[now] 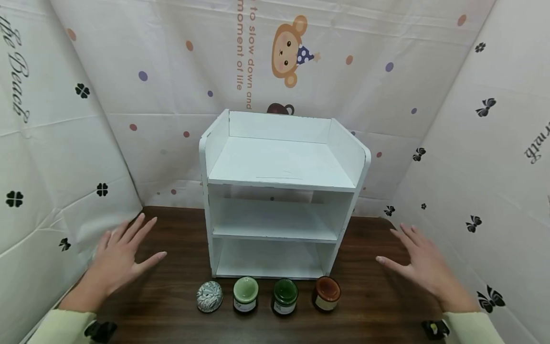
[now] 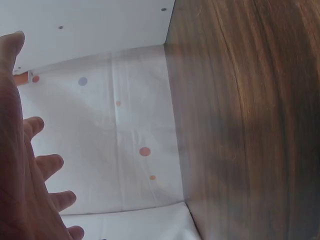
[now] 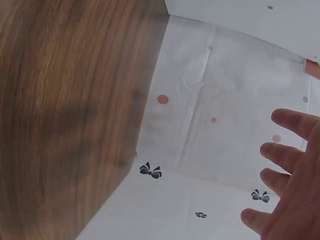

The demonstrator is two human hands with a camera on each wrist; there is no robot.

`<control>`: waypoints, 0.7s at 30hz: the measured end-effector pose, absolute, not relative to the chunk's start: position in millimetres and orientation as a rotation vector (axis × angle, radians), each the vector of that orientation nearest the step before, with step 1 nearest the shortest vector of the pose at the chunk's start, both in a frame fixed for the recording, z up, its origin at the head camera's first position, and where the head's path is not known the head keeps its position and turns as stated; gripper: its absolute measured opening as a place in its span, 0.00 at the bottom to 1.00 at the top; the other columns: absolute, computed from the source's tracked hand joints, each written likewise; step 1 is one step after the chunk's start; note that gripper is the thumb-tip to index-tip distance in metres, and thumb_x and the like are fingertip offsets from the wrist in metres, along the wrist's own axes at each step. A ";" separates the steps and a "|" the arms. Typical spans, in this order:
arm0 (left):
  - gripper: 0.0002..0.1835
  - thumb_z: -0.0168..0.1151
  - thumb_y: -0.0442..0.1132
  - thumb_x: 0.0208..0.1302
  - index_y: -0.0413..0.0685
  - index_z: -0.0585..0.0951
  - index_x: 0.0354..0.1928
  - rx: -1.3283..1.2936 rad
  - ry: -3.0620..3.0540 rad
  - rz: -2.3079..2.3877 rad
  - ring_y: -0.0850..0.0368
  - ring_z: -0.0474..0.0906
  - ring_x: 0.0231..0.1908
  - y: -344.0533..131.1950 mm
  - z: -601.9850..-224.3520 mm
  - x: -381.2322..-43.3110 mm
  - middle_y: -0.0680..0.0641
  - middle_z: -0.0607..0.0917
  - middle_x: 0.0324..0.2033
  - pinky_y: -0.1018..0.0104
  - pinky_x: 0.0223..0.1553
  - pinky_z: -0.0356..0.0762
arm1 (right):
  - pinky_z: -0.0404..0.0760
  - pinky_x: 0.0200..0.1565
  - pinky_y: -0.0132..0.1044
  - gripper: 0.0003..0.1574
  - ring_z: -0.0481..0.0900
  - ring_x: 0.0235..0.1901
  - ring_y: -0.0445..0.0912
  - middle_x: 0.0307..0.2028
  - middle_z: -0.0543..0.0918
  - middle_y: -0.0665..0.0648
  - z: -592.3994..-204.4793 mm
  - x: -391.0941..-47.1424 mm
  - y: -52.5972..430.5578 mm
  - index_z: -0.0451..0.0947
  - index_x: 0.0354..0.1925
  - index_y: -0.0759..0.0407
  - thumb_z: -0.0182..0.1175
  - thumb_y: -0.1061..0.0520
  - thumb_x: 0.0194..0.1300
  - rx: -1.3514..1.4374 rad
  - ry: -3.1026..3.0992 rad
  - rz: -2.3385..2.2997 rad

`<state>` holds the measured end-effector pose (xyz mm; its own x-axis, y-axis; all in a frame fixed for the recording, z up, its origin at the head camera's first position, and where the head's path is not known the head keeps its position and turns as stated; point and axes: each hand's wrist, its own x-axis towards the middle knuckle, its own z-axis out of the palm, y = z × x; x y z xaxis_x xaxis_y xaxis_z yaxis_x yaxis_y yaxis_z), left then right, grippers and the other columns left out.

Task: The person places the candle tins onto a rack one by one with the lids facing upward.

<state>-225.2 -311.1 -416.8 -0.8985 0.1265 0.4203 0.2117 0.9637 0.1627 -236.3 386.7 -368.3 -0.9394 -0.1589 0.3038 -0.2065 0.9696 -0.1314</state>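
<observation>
On the left of the dark wood table, the left hand [image 1: 118, 258] spreads its fingers and holds nothing. Its counterpart, the right hand [image 1: 423, 263], is likewise spread and bare on the other side. Between them stands a white shelf [image 1: 281, 162] with a top tray and two lower levels, all bare. In a row before its base are a grey-and-white ball of yarn [image 1: 209, 296], a light green candle jar [image 1: 246, 294], a dark green candle jar [image 1: 285, 296] and an amber-brown candle jar [image 1: 326, 293]. Neither hand touches any of these.
White printed cloth [image 1: 172, 157] hangs behind the table [image 1: 365, 315] and along both sides. Each wrist wears a black strap, at the cuffs of pale sleeves [image 1: 64, 327]. The shelf's side panel [image 2: 100, 25] rises from the wood in the left wrist view.
</observation>
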 end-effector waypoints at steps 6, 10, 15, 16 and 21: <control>0.52 0.62 0.68 0.65 0.65 0.47 0.83 -0.286 -2.649 -0.320 0.27 0.50 0.76 -307.0 -419.8 -224.1 0.41 0.52 0.82 0.24 0.65 0.50 | 0.55 0.63 0.80 0.61 0.50 0.75 0.75 0.76 0.58 0.74 -373.1 -233.1 383.5 0.63 0.75 0.63 0.65 0.25 0.61 0.282 -2.792 0.269; 0.52 0.63 0.66 0.65 0.63 0.48 0.83 -0.294 -2.622 -0.343 0.28 0.49 0.77 -304.1 -421.7 -224.3 0.41 0.52 0.81 0.24 0.66 0.51 | 0.56 0.62 0.79 0.59 0.51 0.75 0.74 0.75 0.61 0.75 -377.0 -231.1 381.7 0.65 0.73 0.63 0.67 0.28 0.59 0.302 -2.751 0.299; 0.51 0.63 0.66 0.65 0.59 0.50 0.83 -0.297 -2.617 -0.362 0.30 0.50 0.77 -298.4 -421.3 -223.8 0.39 0.53 0.81 0.23 0.65 0.52 | 0.57 0.63 0.78 0.57 0.53 0.75 0.74 0.74 0.61 0.74 -381.5 -229.2 378.9 0.65 0.73 0.62 0.68 0.29 0.59 0.313 -2.729 0.313; 0.51 0.63 0.66 0.65 0.59 0.51 0.82 -0.302 -2.615 -0.365 0.30 0.51 0.77 -297.0 -421.0 -223.6 0.38 0.54 0.81 0.24 0.65 0.53 | 0.57 0.63 0.78 0.57 0.53 0.75 0.74 0.74 0.61 0.74 -382.5 -228.9 378.4 0.65 0.73 0.62 0.68 0.30 0.59 0.315 -2.730 0.318; 0.50 0.64 0.65 0.65 0.56 0.54 0.82 -0.335 -2.590 -0.381 0.28 0.52 0.76 -291.3 -422.0 -223.3 0.36 0.59 0.79 0.26 0.66 0.54 | 0.57 0.63 0.78 0.56 0.54 0.74 0.74 0.74 0.62 0.74 -387.4 -227.3 374.0 0.66 0.72 0.61 0.69 0.30 0.59 0.316 -2.723 0.340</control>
